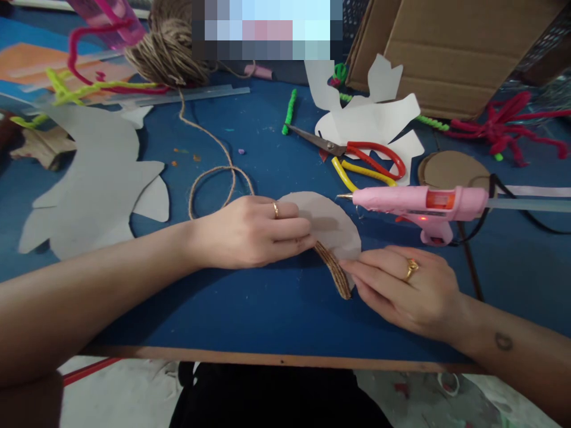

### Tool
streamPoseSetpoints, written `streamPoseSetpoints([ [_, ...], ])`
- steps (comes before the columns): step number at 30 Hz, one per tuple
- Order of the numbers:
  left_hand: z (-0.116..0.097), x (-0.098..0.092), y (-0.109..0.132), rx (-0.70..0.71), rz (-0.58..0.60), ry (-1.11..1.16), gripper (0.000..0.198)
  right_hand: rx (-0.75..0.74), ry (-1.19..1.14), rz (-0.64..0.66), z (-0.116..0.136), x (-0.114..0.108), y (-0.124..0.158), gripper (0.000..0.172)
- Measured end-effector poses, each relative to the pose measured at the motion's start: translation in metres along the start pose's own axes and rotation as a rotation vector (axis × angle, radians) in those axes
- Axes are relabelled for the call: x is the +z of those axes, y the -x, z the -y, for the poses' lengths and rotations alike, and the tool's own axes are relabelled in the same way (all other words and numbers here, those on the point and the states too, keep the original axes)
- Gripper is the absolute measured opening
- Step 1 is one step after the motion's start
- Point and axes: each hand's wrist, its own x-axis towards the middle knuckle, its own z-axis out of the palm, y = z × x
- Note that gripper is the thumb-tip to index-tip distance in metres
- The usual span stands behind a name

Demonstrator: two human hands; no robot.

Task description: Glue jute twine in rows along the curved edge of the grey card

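Observation:
A rounded grey paper cut-out (pixel 332 220) lies on the blue table, with several rows of brown twine (pixel 332 267) along its lower edge. My left hand (pixel 263 232) is closed over the cut-out's left part, its fingertips at the upper end of the twine rows. A loose strand of jute twine (pixel 229 163) runs from the ball and passes under this hand; the pinch itself is hidden. My right hand (pixel 404 285) grips the cut-out's right edge, fingers together, fingertips touching the twine rows.
A pink glue gun (pixel 414 202) with a lit red light lies just beyond my right hand. Scissors (pixel 348 151) lie behind it, by white paper cut-outs (pixel 366 119). Around stand a twine ball (pixel 172 50), a large grey cut-out (pixel 96 172), cardboard discs (pixel 455 169) and a cardboard box (pixel 446 53).

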Motion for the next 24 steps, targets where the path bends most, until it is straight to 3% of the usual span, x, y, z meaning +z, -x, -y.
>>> streamPoseSetpoints([
  [10, 0.0001, 0.0003, -0.001, -0.001, -0.038, 0.026, 0.016, -0.108, 0.093, 0.033, -0.0041, -0.0032, 0.0057, 0.026],
  [24, 0.0001, -0.0008, -0.0026, 0.011, -0.077, 0.005, 0.017, -0.107, 0.105, 0.032, -0.0042, -0.0027, 0.0068, 0.029],
])
